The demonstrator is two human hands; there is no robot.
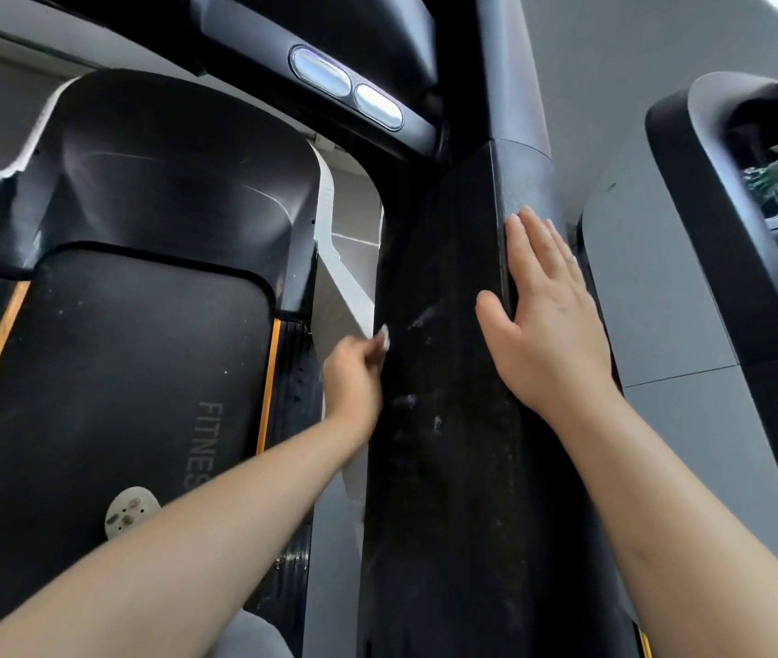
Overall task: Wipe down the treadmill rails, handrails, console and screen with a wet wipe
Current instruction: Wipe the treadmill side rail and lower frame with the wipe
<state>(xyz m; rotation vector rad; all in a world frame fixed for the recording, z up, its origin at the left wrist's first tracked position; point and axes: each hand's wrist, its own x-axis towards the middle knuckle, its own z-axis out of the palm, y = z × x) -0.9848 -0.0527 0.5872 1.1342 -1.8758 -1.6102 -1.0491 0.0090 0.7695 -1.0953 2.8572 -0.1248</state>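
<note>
Both forearms reach forward: the left hand (354,372) pinches a small wad of wet wipe (384,336) against the inner face of the black handrail (449,420), while the right hand (544,315) lies flat, fingers straight, on its outer edge. Handrail wiping seems underway; next calls for steady strokes along its dusty length

Readable text: one word, on the treadmill belt (140,372).
Grey letters "FITNES", running lengthwise near the belt's right edge; the end is cut off by the left forearm. Nothing else legible.
</note>
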